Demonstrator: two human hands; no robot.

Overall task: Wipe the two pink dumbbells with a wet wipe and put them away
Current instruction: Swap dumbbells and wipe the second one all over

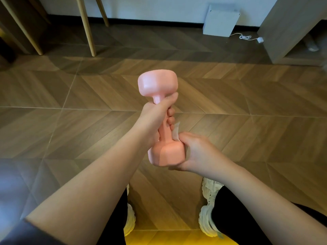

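Barely visible: wipe between right hand, dumbbell.

1. Pink dumbbell: glossy, held roughly upright and tilted slightly left, with the left hand gripping its handle.
2. Wet wipe: thin, translucent white, held against the lower head by the right hand.

We find the floor showing bare boards left, right and ahead of the raised dumbbell, so there is passage on those three sides. The dumbbell itself is largely taken. The left hand wraps the handle and the right hand cups the lower head over the wet wipe, leaving only the upper head free. At far left, slanted wooden legs bar the way. Against the far wall we note a white box with a trailing cable. A cabinet closes the right side, and shoes stand directly below.
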